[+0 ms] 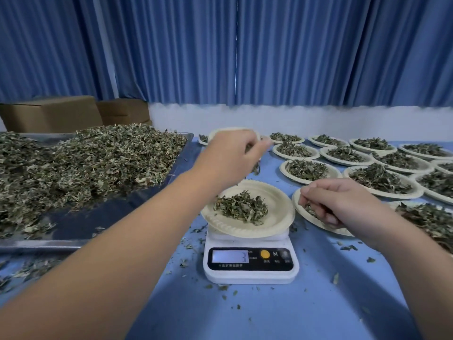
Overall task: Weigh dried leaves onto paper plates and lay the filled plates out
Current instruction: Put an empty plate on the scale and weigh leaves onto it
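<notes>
Dried leaves [241, 208] lie in a small heap on the paper plate [277, 224], which sits on the scale [250, 273] on the bench [318, 303]. The left hand [235, 158] hovers above the plate's far rim, pinching a few leaves that dangle straight down. The right hand [335, 204] is lower and just beside the plate's right edge, fingers curled. Whether it holds anything I cannot tell.

Colours near left hand [232, 160]
Cream ridge-patterned plate [277, 217] below it is carrying grey-green leaves [241, 207]; white scale [250, 278] is showing black panel [269, 266], yellow button [265, 254].
</notes>
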{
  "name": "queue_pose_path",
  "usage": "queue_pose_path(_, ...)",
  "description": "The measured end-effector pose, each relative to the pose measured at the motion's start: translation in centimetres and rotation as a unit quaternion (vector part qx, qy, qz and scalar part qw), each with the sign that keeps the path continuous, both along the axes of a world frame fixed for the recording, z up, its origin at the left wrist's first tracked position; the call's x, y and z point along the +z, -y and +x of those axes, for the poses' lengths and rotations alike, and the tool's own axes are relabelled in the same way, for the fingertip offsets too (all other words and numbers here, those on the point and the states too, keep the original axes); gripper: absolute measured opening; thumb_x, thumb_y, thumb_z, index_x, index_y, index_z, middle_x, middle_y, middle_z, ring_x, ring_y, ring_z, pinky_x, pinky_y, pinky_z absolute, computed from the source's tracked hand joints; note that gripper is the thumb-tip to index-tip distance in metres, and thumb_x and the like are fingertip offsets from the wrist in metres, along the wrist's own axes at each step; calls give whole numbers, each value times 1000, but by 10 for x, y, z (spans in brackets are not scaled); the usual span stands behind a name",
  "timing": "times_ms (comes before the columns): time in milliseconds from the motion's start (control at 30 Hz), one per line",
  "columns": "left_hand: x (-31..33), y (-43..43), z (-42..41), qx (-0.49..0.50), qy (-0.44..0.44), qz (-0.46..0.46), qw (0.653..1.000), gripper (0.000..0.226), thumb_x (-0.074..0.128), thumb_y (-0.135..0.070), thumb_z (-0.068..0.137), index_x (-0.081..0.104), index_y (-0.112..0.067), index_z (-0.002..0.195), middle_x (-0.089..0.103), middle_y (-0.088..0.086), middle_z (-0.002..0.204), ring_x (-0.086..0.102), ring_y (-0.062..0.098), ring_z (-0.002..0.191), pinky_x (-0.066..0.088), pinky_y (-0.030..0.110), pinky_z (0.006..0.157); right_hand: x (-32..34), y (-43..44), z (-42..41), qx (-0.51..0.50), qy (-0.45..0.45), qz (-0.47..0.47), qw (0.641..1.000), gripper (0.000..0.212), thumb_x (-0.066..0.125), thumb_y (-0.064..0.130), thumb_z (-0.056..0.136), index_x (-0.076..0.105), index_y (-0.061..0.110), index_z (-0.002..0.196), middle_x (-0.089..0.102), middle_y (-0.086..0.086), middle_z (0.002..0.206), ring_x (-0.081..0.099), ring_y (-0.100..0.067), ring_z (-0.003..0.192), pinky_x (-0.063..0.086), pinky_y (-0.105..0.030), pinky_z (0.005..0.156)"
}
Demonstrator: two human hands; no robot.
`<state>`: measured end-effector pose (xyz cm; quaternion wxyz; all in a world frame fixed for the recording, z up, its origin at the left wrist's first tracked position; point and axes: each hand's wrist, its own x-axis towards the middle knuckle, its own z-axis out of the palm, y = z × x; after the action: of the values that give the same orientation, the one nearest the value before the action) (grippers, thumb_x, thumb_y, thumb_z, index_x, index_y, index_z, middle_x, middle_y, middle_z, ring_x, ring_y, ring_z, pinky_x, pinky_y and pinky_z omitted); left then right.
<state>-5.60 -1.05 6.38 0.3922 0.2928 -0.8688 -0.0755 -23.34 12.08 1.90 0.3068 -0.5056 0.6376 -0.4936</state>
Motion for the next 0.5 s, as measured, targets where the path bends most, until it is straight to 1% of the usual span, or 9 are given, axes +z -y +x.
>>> queue_pose_path(67, -11, 0, -6, -19, 62, 24, 998, 43, 44, -56, 94, 54, -22, 68, 52, -10, 59, 49, 3, 57, 31, 26, 51, 0, 0, 0, 2, 0, 2, 1000, 30, 57, 21, 94, 70, 11, 68, 45, -3, 49, 30, -13, 40, 22, -21, 41)
queue_pose_path(100, -16, 0, -6, -33, 83, 41, 995, 46, 39, -61, 92, 54, -23, 69, 54, -9, 63, 50, 3, 61, 33, 27, 53, 1, 0, 0, 4, 1, 2, 1000, 30, 58, 21, 94, 69, 11, 69, 45, -3, 49, 30, -13, 40, 22, -20, 41)
queue_pose_path(133, -21, 0, -4, -52, 97, 62, 992, 54, 32, -68, 89, 56, -22, 73, 59, -7, 69, 54, 6, 68, 39, 29, 58, 1, 0, 1, 7, 1, 2, 1000, 29, 58, 21, 94, 69, 10, 70, 45, -3, 49, 31, -13, 40, 22, -19, 40)
queue_pose_path(167, -25, -1, -1, -75, 107, 84, 988, 67, 23, -74, 84, 61, -19, 82, 64, -1, 80, 59, 11, 77, 45, 29, 69, 1, 0, 1, 9, 0, 2, 1000, 29, 58, 21, 94, 69, 8, 71, 45, -2, 49, 31, -12, 39, 23, -18, 39)
queue_pose_path(200, -28, -2, 2, -98, 112, 102, 984, 79, 17, -78, 79, 63, -15, 93, 67, 3, 92, 60, 14, 88, 45, 26, 80, 1, 0, 1, 10, -1, 2, 1000, 29, 57, 21, 94, 68, 6, 72, 45, -2, 48, 31, -12, 39, 23, -17, 39)
queue_pose_path(267, -31, -2, 10, -127, 111, 110, 980, 90, 10, -78, 79, 62, -12, 110, 65, 5, 107, 56, 14, 101, 38, 16, 88, 1, 1, 2, 10, -4, 3, 1000, 29, 57, 20, 94, 67, 4, 72, 45, -2, 47, 30, -11, 38, 23, -17, 37)
queue_pose_path(367, -28, -4, 21, -115, 88, 102, 984, 77, 9, -68, 85, 56, -23, 127, 55, -4, 124, 46, 8, 118, 31, 21, 96, 1, 0, 4, 9, -6, 6, 1000, 30, 57, 20, 94, 67, 3, 71, 45, -1, 46, 30, -11, 37, 23, -17, 37)
queue_pose_path(400, -26, -4, 26, -105, 70, 104, 987, 73, 11, -65, 87, 55, -24, 129, 53, -5, 126, 44, 7, 120, 30, 22, 98, 1, 0, 4, 10, -8, 7, 1000, 30, 57, 20, 94, 67, 4, 71, 45, -2, 47, 30, -12, 38, 23, -17, 37)
queue_pose_path(500, -22, -2, 45, -61, 20, 93, 994, 56, 24, -57, 94, 57, -24, 126, 52, -8, 120, 47, 2, 112, 33, 19, 94, 1, 0, 4, 9, -19, 10, 1000, 30, 57, 22, 94, 68, 5, 71, 46, -2, 49, 30, -14, 41, 24, -19, 37)
